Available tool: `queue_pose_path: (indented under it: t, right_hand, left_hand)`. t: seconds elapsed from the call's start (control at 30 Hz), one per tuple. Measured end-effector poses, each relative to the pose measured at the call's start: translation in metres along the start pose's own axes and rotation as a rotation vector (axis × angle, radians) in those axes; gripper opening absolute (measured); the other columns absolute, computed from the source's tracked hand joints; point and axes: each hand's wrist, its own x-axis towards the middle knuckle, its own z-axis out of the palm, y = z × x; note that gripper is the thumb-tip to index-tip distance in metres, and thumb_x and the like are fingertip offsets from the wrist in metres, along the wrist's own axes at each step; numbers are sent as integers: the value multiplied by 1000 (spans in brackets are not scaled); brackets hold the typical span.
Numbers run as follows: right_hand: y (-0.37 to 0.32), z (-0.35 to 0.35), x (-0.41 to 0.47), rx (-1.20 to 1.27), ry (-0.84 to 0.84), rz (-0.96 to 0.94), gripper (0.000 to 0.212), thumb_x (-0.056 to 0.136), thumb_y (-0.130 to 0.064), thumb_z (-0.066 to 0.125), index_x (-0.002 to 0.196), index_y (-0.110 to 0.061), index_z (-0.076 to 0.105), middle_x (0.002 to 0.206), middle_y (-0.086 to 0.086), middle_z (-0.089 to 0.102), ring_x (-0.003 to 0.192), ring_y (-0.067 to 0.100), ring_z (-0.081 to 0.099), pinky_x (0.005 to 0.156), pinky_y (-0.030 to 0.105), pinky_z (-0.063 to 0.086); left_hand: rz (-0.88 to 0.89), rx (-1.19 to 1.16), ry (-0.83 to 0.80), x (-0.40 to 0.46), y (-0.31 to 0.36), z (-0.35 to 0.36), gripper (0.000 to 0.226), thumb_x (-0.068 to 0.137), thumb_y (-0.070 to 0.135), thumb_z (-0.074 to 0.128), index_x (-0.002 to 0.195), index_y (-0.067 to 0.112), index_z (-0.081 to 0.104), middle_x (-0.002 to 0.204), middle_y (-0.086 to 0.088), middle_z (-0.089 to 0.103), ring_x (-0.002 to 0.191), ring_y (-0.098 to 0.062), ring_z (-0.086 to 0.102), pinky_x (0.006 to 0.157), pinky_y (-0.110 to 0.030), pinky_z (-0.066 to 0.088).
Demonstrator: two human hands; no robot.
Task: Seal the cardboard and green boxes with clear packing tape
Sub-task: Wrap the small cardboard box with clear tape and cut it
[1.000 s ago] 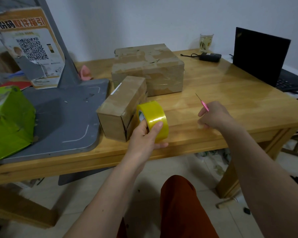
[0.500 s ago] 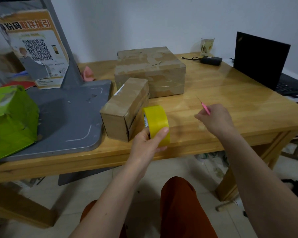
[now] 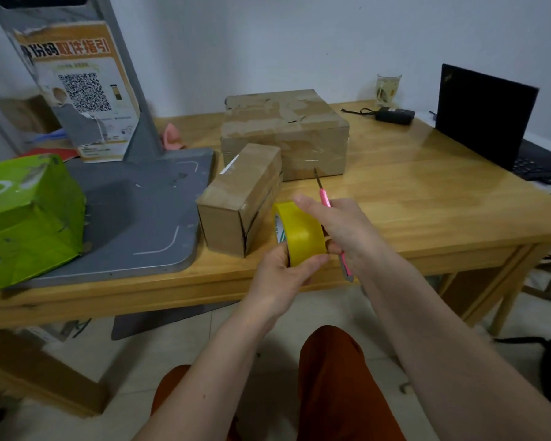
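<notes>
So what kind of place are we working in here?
Probably a home or small office used for parcel packing: a wooden table holding taped cardboard boxes, an open laptop, and a QR-code poster.

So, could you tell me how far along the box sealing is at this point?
The large cardboard box at the back already shows glossy tape across its top and front. In hand: the left hand grips the tape roll while the right hand, holding a pink cutter, reaches onto the roll. Left: the small cardboard box beside the roll seems next, and the green box sits apart, untouched.
</notes>
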Motion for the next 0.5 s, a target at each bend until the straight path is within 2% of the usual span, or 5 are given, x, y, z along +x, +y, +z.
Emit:
queue_pose_path:
  t: [0.1,0.23,0.33,0.43,0.5]
  right_hand:
    - [3,0,-2,49,-21,24,31,85,-35,71,79,-8,60,62,4,49,42,11,44,35,19,29]
    - [7,-5,-9,115,-69,22,25,88,-29,68,83,-5,60,60,4,46,42,12,35,35,22,25]
    - [9,-9,-14,160,-109,15,22,91,-24,64,90,-2,62,60,3,47,42,11,32,37,23,24]
    - [12,-12,-17,161,-144,-3,17,94,-19,60,90,-2,61,60,1,47,44,11,32,39,23,25]
    - [13,-13,-17,189,-165,-11,13,95,-14,57,90,-3,60,55,-4,47,43,9,32,38,20,25]
  left_hand:
    - [37,14,-16,-3,-1,0,21,89,13,70,87,34,73,99,0,74,96,-20,66,91,-47,53]
    - [84,21,-72,-7,2,0,40,91,11,66,81,50,74,94,12,75,94,-11,65,88,-39,53]
    - [81,20,-57,-7,0,1,38,91,11,66,81,46,74,94,10,75,95,-17,65,89,-43,53]
    - [63,31,-36,-6,-2,2,23,90,10,67,91,33,70,104,-3,74,100,-26,66,93,-47,52]
    - [68,42,-47,-5,-1,1,22,90,9,67,96,31,67,106,-7,73,101,-24,66,93,-47,52]
